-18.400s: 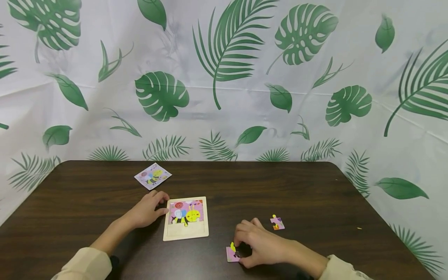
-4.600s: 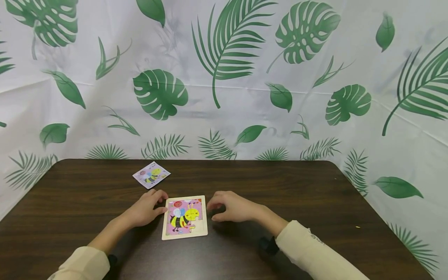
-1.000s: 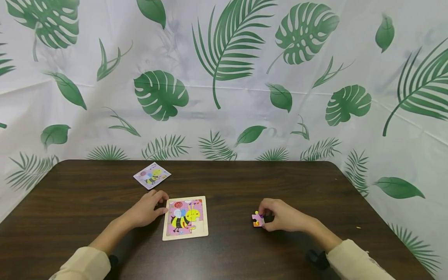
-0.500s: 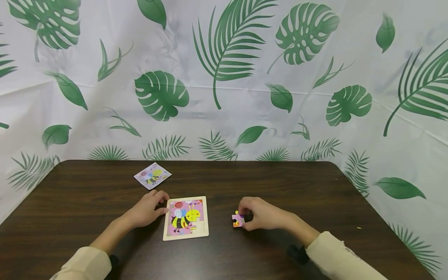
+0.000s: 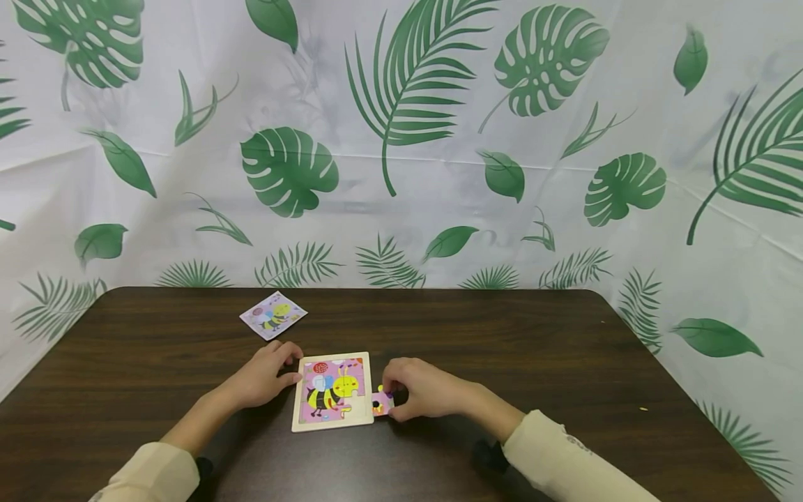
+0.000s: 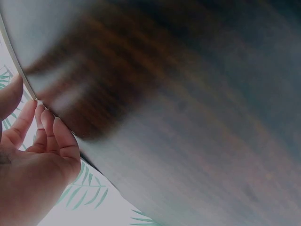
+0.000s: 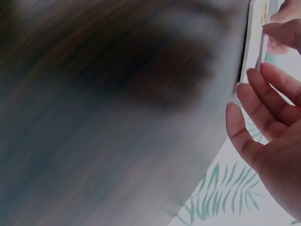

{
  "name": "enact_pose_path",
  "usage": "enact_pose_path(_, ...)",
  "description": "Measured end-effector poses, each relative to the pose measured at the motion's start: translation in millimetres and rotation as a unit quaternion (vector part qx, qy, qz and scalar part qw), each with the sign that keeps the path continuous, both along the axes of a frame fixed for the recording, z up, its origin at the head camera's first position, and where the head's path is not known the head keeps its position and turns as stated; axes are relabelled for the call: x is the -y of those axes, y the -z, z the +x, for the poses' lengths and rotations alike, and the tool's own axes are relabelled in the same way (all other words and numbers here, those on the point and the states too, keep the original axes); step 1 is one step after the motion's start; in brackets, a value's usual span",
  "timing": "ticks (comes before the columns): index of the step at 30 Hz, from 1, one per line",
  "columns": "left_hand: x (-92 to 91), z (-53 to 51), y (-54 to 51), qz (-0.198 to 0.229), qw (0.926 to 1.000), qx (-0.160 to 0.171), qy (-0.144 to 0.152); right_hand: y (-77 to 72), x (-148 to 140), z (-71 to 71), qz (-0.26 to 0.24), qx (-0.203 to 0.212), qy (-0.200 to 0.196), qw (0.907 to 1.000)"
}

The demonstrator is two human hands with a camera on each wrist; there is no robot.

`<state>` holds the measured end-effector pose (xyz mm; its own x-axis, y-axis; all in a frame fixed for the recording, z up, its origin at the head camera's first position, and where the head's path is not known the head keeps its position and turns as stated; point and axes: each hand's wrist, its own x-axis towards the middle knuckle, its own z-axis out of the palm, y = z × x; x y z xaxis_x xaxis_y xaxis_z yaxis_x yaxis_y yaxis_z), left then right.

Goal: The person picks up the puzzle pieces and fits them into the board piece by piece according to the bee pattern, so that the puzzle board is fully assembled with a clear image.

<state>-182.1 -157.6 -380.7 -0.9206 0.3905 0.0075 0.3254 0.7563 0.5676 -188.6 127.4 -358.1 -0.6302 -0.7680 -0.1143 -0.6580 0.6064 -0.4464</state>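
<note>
In the head view a square wooden puzzle tray [image 5: 334, 426] lies flat, showing a bee puzzle [image 5: 323, 397] with a bare gap at its lower right. My left hand [image 5: 260, 376] rests its thumb and index finger against the tray's left edge, fingers loosely bent. Between thumb and fingers, my right hand [image 5: 426, 390] pinches a pink jigsaw piece [image 5: 381, 404] at the tray's right rim. Whether the piece touches that rim, I cannot tell. The right wrist view catches the piece edge-on [image 7: 262, 47] between the fingertips.
A small bee picture card [image 5: 273, 316] lies behind the left hand on the dark wood-grain table [image 5: 502, 328]. A tiny yellow scrap [image 5: 643, 409] is far to the right. Behind the table hangs a white leaf-patterned cloth [image 5: 401, 209].
Over the last second my right hand has carried the jigsaw piece leftward to the tray. The left hand has stayed put. Compared with the earliest frame, more of the bee picture fills the tray.
</note>
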Motion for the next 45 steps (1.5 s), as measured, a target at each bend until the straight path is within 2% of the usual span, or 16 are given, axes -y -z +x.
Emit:
enact_pose_path(9, -0.3, -0.4, -0.2, -0.001, 1.0, 0.002, 0.001, 2.9, 26.4, 2.4, 0.014, -0.023, -0.01, 0.9996)
enact_pose_path(19, -0.2, -0.9, 1.4, 0.0, 1.0, -0.004, 0.004, 7.0, 38.7, 1.2, 0.029, -0.034, -0.009, 0.999)
enact_pose_path(29, 0.1, -0.7, 1.7, 0.003, 1.0, -0.003, 0.001, 8.0, 41.2, 1.0, 0.033, -0.028, -0.006, 0.999)
enact_pose_path(45, 0.5, -0.2, 3.6, 0.002, 1.0, 0.001, -0.002, 13.5, 36.8, 0.9, 0.011, -0.018, -0.007, 0.9998)
